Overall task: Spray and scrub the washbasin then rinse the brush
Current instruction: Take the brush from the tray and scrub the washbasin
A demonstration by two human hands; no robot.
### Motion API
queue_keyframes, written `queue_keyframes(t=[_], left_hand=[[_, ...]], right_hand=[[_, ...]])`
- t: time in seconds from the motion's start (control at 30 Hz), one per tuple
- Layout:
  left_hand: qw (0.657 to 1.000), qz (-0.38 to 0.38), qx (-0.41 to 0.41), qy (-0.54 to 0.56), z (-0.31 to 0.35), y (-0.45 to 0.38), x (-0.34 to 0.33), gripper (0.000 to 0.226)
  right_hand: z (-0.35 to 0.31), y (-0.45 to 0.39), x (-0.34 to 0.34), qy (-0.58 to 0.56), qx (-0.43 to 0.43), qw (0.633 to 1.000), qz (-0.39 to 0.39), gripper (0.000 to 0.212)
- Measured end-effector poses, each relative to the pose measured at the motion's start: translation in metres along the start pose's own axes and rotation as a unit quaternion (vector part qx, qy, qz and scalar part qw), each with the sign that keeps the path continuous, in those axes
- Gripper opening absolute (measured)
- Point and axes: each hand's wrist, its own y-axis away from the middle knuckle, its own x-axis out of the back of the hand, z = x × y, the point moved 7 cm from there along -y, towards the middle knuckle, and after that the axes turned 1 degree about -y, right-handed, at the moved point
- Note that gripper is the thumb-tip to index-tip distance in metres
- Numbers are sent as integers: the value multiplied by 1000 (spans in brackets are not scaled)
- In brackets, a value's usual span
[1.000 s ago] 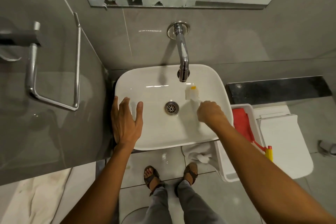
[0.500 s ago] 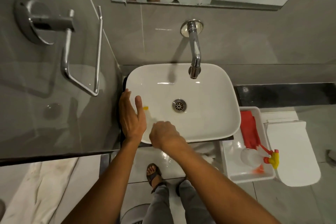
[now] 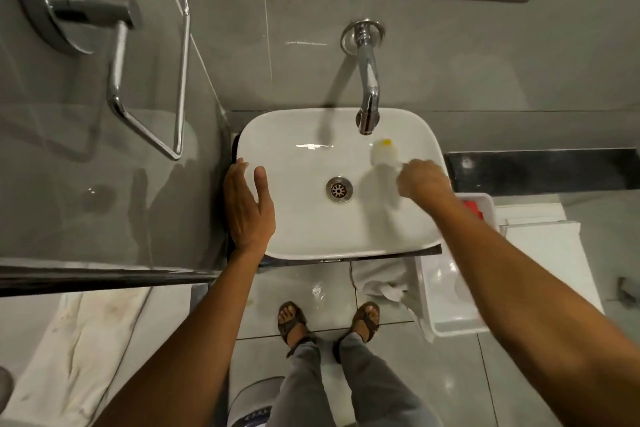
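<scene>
A white rectangular washbasin (image 3: pixel 311 236) with a metal drain (image 3: pixel 339 188) sits below a chrome wall tap (image 3: pixel 367 94). My right hand (image 3: pixel 420 181) is closed on a white brush (image 3: pixel 385 151) with a yellow tip, blurred by motion. The brush head rests on the basin's back right slope, just below the tap spout. My left hand (image 3: pixel 247 204) lies flat on the basin's left rim, fingers apart, thumb inside the bowl. No water runs from the tap.
A white plastic tub (image 3: pixel 450 308) with a red cloth (image 3: pixel 472 209) stands to the basin's right, beside a white toilet lid (image 3: pixel 543 253). A chrome towel holder (image 3: pixel 117 80) sticks out of the left wall. A white rag (image 3: pixel 384 282) lies on the floor by my sandalled feet.
My right hand swept the brush from the basin's front left, near my left thumb, across to the back right under the tap. My left hand stayed on the rim.
</scene>
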Motion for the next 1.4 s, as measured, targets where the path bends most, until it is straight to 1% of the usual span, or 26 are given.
queue_keyframes(t=[0.1,0.17,0.23,0.33,0.43,0.5,0.57,0.63,0.7,0.77,0.83,0.87,0.9,0.97,1.0,1.03,1.1,1.13,1.2,1.33,1.4], left_hand=[[1000,-3,1,3,0,1,0,84],[1000,-4,2,0,1,2,0,82],[1000,-4,0,2,2,2,1,82],[1000,-6,1,5,2,3,2,82],[1000,-9,8,-2,2,3,0,76],[1000,-7,10,-5,2,3,0,74],[1000,-4,5,-4,2,3,0,74],[1000,-4,2,0,1,3,1,78],[1000,-5,4,6,1,2,1,81],[1000,-5,3,8,2,2,1,82],[1000,-2,3,-3,3,2,2,81],[1000,-1,1,-11,4,3,2,81],[1000,0,-3,-19,6,3,2,81],[1000,-1,-4,-21,8,4,2,82],[1000,-2,-3,-20,7,4,1,83],[1000,-5,-1,-19,6,4,0,83],[1000,-11,5,-21,3,3,0,84],[1000,-14,5,-22,3,3,-1,85],[1000,-11,4,-25,3,3,0,88],[1000,-10,7,-28,4,1,0,91],[999,-6,-4,-34,6,1,0,91]], right_hand=[[48,16,-6,42,-31,998,-22,35],[53,37,-18,64,-22,996,-51,33],[43,63,-39,63,-2,994,-93,33],[0,105,-75,67,72,983,-153,36],[-64,140,-108,53,139,968,-201,39],[-105,151,-111,22,161,967,-198,38],[-124,146,-100,-18,152,972,-178,36],[-118,129,-84,-17,140,976,-165,40],[-86,108,-64,17,113,981,-159,46],[-43,88,-47,20,64,985,-159,43],[-15,81,-46,-5,34,982,-188,37],[-17,85,-50,-12,40,976,-212,36],[-29,92,-56,-11,64,970,-236,35],[-70,117,-78,-14,125,952,-278,34],[-92,129,-91,-8,148,950,-276,34],[-110,135,-97,-2,162,955,-248,34],[-133,128,-92,0,162,975,-155,35],[-134,116,-87,-4,158,980,-125,36],[-119,81,-73,-13,132,987,-85,38],[-58,13,-32,-11,66,998,3,37],[-25,-11,-23,-6,39,999,8,39]])
